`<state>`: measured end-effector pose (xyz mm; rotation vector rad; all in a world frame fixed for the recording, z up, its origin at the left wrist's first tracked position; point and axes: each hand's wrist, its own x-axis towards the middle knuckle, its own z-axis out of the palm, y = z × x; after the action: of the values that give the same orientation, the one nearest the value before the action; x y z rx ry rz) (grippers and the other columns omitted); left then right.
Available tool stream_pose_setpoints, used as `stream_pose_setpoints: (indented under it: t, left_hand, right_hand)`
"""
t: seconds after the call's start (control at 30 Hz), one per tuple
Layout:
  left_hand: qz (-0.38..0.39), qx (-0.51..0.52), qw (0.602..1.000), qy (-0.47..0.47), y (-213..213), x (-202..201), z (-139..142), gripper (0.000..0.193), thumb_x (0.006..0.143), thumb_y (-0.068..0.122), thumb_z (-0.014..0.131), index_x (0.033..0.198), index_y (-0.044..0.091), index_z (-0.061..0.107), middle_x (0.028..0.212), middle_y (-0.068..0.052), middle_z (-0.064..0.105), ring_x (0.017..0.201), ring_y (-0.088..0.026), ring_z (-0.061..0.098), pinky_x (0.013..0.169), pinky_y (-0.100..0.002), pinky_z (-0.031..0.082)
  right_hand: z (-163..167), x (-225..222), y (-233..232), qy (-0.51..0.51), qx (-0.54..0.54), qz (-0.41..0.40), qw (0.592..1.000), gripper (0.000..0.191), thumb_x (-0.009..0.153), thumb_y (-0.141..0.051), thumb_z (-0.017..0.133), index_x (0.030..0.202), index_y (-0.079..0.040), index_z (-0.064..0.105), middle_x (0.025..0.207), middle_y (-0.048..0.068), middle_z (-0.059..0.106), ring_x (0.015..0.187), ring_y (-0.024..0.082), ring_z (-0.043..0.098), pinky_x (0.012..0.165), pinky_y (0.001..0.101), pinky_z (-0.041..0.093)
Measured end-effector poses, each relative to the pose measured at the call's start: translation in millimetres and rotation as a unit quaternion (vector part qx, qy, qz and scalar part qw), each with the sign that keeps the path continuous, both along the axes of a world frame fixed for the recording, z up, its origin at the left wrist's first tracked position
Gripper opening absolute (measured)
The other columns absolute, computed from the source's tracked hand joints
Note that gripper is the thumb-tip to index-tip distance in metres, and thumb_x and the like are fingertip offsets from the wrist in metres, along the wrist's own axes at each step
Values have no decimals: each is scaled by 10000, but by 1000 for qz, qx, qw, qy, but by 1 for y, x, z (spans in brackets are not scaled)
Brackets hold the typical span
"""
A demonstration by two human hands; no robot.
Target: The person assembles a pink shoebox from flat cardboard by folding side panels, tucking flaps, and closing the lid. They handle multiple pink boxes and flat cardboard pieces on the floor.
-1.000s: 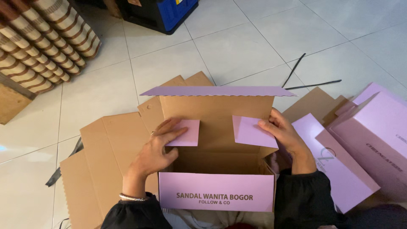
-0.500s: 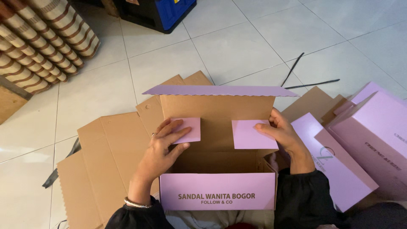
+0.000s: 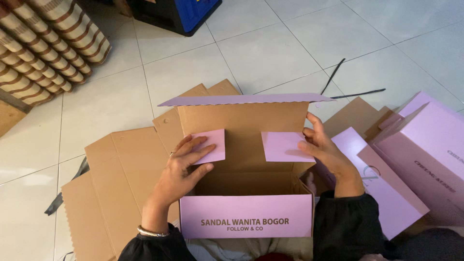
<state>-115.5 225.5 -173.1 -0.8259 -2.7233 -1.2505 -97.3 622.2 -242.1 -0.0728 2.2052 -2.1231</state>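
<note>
An open pink cardboard box (image 3: 246, 220) with a brown inside stands in front of me on the floor, its lid (image 3: 244, 99) raised at the back. My left hand (image 3: 183, 166) presses the left pink side flap (image 3: 211, 145) inward, fingers flat on it. My right hand (image 3: 325, 150) holds the right pink side flap (image 3: 282, 146) folded inward, thumb and fingers on its edge. Nothing shows inside the box.
Flat brown cardboard blanks (image 3: 111, 193) lie under and left of the box. Finished pink boxes (image 3: 425, 145) are stacked at the right. Striped rolls (image 3: 43, 43) sit at the far left, a blue-and-black crate (image 3: 179, 14) at the back, and black straps (image 3: 338, 82) on the white tiles.
Both side flaps have been folded a little further inward; my hands stay on them and have barely shifted.
</note>
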Motion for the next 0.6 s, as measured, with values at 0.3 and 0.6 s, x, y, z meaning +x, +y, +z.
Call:
stream_pose_setpoints:
  t: [0.3,0.6]
  left_hand:
    - [-9,-23,1000,-14,-2,-5,-2,406,857,256,753,1252,166,741,1439,-93,606,1470,-372,383,1108,-475,420]
    - [6,-31,999,-33,-4,-8,-7,401,853,263,752,1241,164,743,1423,-80,605,1461,-347,388,1090,-457,432]
  right_hand:
    - [1,1,16,100,38,119,987,1512,639,-512,941,1677,-172,-103,1642,243,356,1417,305,438,1148,458,346]
    - [10,1,4,46,55,60,996,1429,575,-338,904,1674,-207,1,1509,212,515,1166,269,583,1039,414,425]
